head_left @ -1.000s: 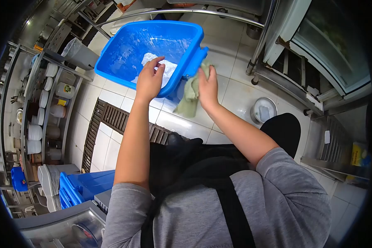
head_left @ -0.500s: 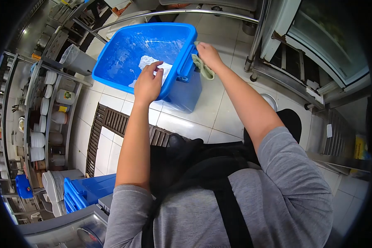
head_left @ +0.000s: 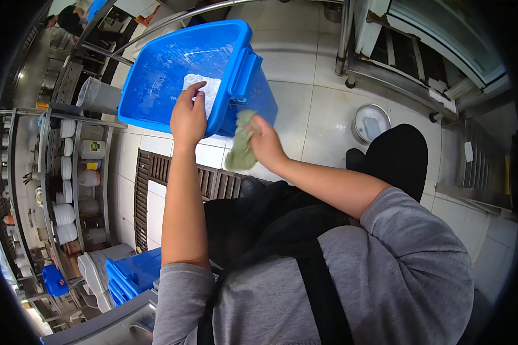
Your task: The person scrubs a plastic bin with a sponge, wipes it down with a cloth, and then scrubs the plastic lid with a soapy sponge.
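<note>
A large blue bin stands tilted on the tiled floor, its open top toward the left, with white powder inside. My left hand is at the bin's near rim, fingers apart and slightly bent over the opening, with nothing visible in them. Its contact with the rim is partly hidden. My right hand is closed on a pale green cloth, which hangs beside the bin's near right side, below the handle.
A round metal bowl sits on the floor to the right, near my knee. Shelves with containers line the left. A metal rail runs behind the bin. Another person shows at the upper left. A floor drain grate lies below the bin.
My right hand has moved with the cloth from the bin's far right side down to its near side. The bin appears further left and more turned. Another person has come into view.
</note>
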Demonstrator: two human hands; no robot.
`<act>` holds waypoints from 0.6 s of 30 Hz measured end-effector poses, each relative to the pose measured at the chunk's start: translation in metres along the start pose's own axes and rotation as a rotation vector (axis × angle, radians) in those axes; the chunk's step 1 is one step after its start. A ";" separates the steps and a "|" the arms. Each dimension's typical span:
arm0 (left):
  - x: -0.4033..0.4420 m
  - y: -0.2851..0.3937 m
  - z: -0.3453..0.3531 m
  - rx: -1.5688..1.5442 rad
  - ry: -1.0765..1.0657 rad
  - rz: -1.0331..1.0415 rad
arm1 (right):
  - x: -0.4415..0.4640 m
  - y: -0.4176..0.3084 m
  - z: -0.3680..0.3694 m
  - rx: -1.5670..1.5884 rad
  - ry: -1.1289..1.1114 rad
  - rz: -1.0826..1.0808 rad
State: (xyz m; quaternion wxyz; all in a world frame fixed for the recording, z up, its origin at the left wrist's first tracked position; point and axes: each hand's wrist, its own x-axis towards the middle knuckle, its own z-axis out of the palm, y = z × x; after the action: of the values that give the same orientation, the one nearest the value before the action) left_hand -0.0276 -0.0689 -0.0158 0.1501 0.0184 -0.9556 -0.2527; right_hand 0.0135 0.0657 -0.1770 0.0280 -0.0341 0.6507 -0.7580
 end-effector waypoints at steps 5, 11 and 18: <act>0.001 -0.001 0.002 -0.031 -0.015 -0.032 | 0.014 -0.048 0.008 -0.072 -0.007 -0.383; 0.006 0.001 0.008 0.003 -0.100 -0.063 | 0.005 -0.062 0.000 -0.114 0.016 -0.345; 0.006 0.005 0.006 0.006 -0.084 -0.068 | 0.016 -0.029 -0.013 -0.021 0.103 -0.435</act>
State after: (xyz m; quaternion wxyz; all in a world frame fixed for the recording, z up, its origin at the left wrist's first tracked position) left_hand -0.0347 -0.0625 -0.0172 0.1010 0.0405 -0.9607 -0.2553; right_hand -0.0039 0.0813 -0.1504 -0.1697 -0.1353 0.6366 -0.7400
